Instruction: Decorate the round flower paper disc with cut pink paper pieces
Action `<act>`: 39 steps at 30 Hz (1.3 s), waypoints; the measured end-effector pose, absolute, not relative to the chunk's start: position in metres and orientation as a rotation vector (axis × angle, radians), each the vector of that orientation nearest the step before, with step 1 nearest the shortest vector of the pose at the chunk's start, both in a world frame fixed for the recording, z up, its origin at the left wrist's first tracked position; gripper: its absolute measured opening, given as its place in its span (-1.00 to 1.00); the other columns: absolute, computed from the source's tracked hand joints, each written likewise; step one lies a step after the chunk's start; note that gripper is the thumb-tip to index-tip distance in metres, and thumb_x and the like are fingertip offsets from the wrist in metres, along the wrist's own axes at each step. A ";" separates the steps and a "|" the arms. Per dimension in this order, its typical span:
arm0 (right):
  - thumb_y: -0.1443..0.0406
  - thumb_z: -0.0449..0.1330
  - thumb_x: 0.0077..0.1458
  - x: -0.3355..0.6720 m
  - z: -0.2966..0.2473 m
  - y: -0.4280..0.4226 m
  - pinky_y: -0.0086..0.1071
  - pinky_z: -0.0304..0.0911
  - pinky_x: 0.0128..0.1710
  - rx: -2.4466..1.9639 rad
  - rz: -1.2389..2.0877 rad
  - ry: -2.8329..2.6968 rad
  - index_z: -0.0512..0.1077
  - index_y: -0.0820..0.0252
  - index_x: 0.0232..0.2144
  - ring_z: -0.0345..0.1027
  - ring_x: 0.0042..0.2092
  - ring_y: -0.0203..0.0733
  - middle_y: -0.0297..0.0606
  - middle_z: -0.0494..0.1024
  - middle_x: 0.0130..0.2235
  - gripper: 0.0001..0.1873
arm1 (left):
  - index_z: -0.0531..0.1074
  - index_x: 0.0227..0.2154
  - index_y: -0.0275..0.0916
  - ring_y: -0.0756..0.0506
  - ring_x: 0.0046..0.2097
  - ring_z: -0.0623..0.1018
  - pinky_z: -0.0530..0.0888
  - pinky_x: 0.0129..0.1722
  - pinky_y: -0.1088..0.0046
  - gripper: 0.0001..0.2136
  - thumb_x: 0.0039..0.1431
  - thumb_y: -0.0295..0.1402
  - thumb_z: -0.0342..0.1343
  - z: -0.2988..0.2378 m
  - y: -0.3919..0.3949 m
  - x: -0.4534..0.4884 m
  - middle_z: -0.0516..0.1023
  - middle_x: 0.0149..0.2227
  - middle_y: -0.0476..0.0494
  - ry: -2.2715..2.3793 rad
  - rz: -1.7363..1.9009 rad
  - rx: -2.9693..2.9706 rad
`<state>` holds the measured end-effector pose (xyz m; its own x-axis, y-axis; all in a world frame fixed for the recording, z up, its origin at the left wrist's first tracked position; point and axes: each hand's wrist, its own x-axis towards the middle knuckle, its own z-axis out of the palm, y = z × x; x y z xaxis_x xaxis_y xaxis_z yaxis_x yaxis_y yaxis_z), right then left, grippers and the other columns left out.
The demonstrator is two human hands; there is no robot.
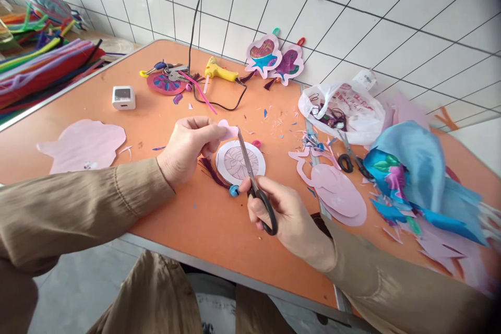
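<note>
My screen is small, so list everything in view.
table: one, orange, under everything
pink paper piece: one, pink, left hand
scissors: one, black handles, right hand
patterned disc: one, white, under blades
bead: one, blue, beside disc
glue gun: one, yellow, far centre
plastic bag: one, white, far right
spare scissors: one, black, beside bag
fabric: one, blue, right edge
paper cutouts: several, pink, both sides
ornaments: two, multicoloured, against wall
pipe cleaners: many, mixed, far left
left hand: one, grip on paper piece
right hand: one, grip on scissors
</note>
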<state>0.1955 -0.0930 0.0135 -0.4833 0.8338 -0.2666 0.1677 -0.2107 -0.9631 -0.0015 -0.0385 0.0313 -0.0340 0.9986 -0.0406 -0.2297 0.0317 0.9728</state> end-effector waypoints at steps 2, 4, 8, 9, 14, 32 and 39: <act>-0.11 0.32 0.06 0.195 0.014 -0.093 -0.48 0.13 -0.55 -1.186 1.750 -1.549 0.33 0.17 -0.25 0.11 -0.53 -0.41 -0.46 0.28 -0.49 -0.48 | 0.23 -0.78 -0.24 0.10 -0.59 0.20 0.11 -0.60 0.52 -0.65 -0.13 -0.35 0.30 0.031 -0.038 -0.001 0.20 -0.72 0.04 1.089 1.312 0.997; -0.12 0.31 0.06 0.195 0.015 -0.094 -0.48 0.12 -0.56 -1.188 1.756 -1.538 0.32 0.17 -0.26 0.09 -0.53 -0.42 -0.47 0.27 -0.50 -0.48 | 0.22 -0.78 -0.24 0.10 -0.59 0.20 0.10 -0.59 0.51 -0.64 -0.12 -0.35 0.30 0.031 -0.037 -0.002 0.19 -0.72 0.04 1.091 1.307 0.999; -0.15 0.29 0.08 0.194 0.016 -0.094 -0.48 0.09 -0.57 -1.184 1.771 -1.530 0.30 0.15 -0.29 0.05 -0.55 -0.42 -0.49 0.23 -0.52 -0.47 | 0.21 -0.78 -0.24 0.10 -0.60 0.17 0.10 -0.59 0.51 -0.64 -0.11 -0.36 0.30 0.032 -0.035 -0.004 0.17 -0.72 0.05 1.097 1.328 1.003; -0.16 0.28 0.08 0.195 0.015 -0.094 -0.47 0.09 -0.57 -1.174 1.767 -1.533 0.30 0.15 -0.29 0.05 -0.55 -0.42 -0.50 0.23 -0.52 -0.46 | 0.22 -0.78 -0.24 0.10 -0.60 0.16 0.10 -0.59 0.50 -0.64 -0.11 -0.36 0.30 0.032 -0.034 -0.005 0.17 -0.72 0.06 1.092 1.336 1.010; -0.19 0.23 0.13 0.201 0.010 -0.093 -0.43 0.21 -0.50 -1.125 1.628 -1.532 0.34 0.17 -0.20 0.23 -0.51 -0.35 -0.42 0.37 -0.50 -0.44 | 0.26 -0.77 -0.24 0.09 -0.59 0.18 0.09 -0.58 0.49 -0.65 -0.09 -0.34 0.30 0.032 -0.034 -0.005 0.18 -0.71 0.05 1.074 1.326 1.034; -0.22 0.31 -0.01 0.210 0.022 -0.083 -0.42 0.25 -0.55 -1.124 1.705 -1.635 0.39 0.20 -0.27 0.23 -0.55 -0.34 -0.38 0.39 -0.54 -0.38 | 0.34 -0.74 -0.27 0.11 -0.63 0.17 0.07 -0.58 0.48 -0.71 -0.08 -0.33 0.29 0.029 -0.039 -0.005 0.23 -0.73 0.05 1.034 1.141 1.168; -0.23 0.29 0.01 0.209 0.022 -0.085 -0.42 0.24 -0.54 -1.108 1.712 -1.611 0.39 0.20 -0.28 0.21 -0.55 -0.35 -0.37 0.39 -0.54 -0.38 | 0.39 -0.74 -0.28 0.12 -0.63 0.15 0.05 -0.59 0.48 -0.74 -0.07 -0.35 0.28 0.029 -0.040 -0.004 0.22 -0.75 0.05 1.014 1.099 1.175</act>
<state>0.2086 -0.0847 0.0217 -0.5191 0.8307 -0.2013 0.1504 -0.1431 -0.9782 -0.0043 -0.0399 0.0293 0.1806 0.9831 -0.0311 -0.1097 0.0515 0.9926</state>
